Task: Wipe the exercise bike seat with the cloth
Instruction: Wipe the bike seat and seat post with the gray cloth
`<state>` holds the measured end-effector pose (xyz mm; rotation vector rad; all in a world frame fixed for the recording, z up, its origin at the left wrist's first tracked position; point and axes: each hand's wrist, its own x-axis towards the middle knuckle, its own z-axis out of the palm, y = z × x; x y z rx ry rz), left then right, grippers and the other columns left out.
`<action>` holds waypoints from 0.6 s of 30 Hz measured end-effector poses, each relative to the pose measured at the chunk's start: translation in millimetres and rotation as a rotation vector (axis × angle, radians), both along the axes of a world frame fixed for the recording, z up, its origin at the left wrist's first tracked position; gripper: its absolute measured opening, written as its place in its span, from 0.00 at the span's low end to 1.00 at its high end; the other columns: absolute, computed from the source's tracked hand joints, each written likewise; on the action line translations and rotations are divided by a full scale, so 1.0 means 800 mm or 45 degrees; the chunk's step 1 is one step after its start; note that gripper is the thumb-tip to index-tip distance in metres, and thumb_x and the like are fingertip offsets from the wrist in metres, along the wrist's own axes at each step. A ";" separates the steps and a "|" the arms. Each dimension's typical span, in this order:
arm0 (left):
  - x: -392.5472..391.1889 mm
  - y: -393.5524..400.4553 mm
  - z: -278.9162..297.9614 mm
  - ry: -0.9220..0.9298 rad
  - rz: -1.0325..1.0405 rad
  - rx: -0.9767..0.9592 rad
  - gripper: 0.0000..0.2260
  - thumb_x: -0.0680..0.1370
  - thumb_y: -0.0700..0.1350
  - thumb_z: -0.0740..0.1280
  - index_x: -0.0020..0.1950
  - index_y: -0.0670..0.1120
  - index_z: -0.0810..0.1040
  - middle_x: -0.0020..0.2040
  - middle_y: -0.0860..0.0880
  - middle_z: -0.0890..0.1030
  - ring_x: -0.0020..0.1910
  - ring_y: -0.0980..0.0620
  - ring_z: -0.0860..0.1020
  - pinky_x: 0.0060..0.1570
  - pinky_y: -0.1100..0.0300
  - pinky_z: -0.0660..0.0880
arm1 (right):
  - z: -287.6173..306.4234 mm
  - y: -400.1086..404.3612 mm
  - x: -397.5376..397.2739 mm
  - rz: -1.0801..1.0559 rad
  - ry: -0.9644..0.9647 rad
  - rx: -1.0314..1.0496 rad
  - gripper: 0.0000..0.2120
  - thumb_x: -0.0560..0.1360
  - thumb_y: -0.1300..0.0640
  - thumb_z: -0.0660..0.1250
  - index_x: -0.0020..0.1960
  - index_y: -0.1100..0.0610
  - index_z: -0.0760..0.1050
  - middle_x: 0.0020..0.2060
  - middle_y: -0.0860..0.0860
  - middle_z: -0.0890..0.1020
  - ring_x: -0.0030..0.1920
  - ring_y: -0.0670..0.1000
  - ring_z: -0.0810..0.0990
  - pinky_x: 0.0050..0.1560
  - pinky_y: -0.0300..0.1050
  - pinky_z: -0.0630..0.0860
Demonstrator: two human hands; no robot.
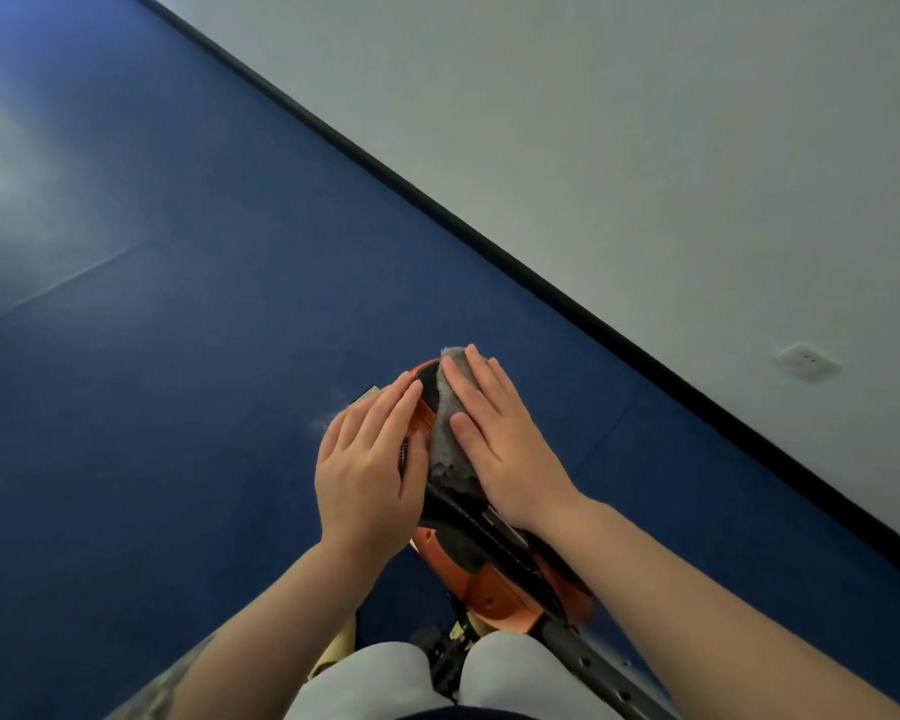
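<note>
Head view shows the right hand (494, 439), fingers flat, pressing the cloth (445, 433) on the seat (468, 553) at six o'clock, the left hand (367, 470) lying open beside it; long overlapping strokes would wipe best.

There is only one view, from the person's head. It looks forward and steeply down, close above the seat (468, 543) and both forearms. It is tilted, so the line between blue floor (178, 356) and wall (645, 148) runs diagonally.
</note>
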<state>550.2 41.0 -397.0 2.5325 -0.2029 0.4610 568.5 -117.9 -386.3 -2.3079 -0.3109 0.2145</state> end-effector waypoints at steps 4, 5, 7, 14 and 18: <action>-0.005 0.005 0.000 0.047 -0.051 -0.043 0.18 0.79 0.47 0.57 0.69 0.47 0.71 0.67 0.51 0.74 0.67 0.52 0.70 0.67 0.50 0.66 | -0.005 -0.009 -0.012 0.192 -0.169 -0.172 0.26 0.81 0.44 0.51 0.75 0.36 0.43 0.76 0.36 0.41 0.75 0.41 0.35 0.73 0.43 0.45; -0.008 0.007 -0.002 0.057 -0.049 -0.058 0.18 0.79 0.48 0.56 0.69 0.47 0.70 0.68 0.51 0.74 0.68 0.52 0.69 0.67 0.49 0.66 | -0.006 -0.018 -0.016 0.266 -0.209 -0.223 0.27 0.81 0.45 0.51 0.76 0.37 0.43 0.76 0.36 0.41 0.76 0.42 0.35 0.72 0.42 0.43; -0.014 0.010 -0.007 0.067 -0.022 -0.073 0.19 0.80 0.49 0.55 0.69 0.47 0.70 0.68 0.51 0.73 0.70 0.54 0.66 0.69 0.50 0.64 | -0.004 -0.024 -0.006 0.328 -0.206 -0.260 0.26 0.81 0.44 0.51 0.76 0.37 0.44 0.77 0.37 0.42 0.76 0.43 0.35 0.73 0.44 0.43; -0.017 0.006 -0.007 0.070 0.021 -0.167 0.19 0.79 0.48 0.56 0.70 0.48 0.68 0.69 0.51 0.72 0.71 0.55 0.65 0.70 0.56 0.61 | 0.015 0.017 0.035 0.190 -0.228 -0.382 0.22 0.81 0.46 0.51 0.75 0.42 0.57 0.76 0.44 0.59 0.76 0.48 0.50 0.74 0.54 0.57; -0.027 0.010 -0.011 0.142 0.101 -0.416 0.20 0.78 0.52 0.57 0.70 0.52 0.64 0.69 0.55 0.68 0.69 0.59 0.63 0.68 0.56 0.63 | 0.019 -0.011 0.032 0.445 -0.216 -0.335 0.23 0.81 0.46 0.53 0.75 0.40 0.56 0.77 0.41 0.55 0.77 0.45 0.46 0.75 0.44 0.47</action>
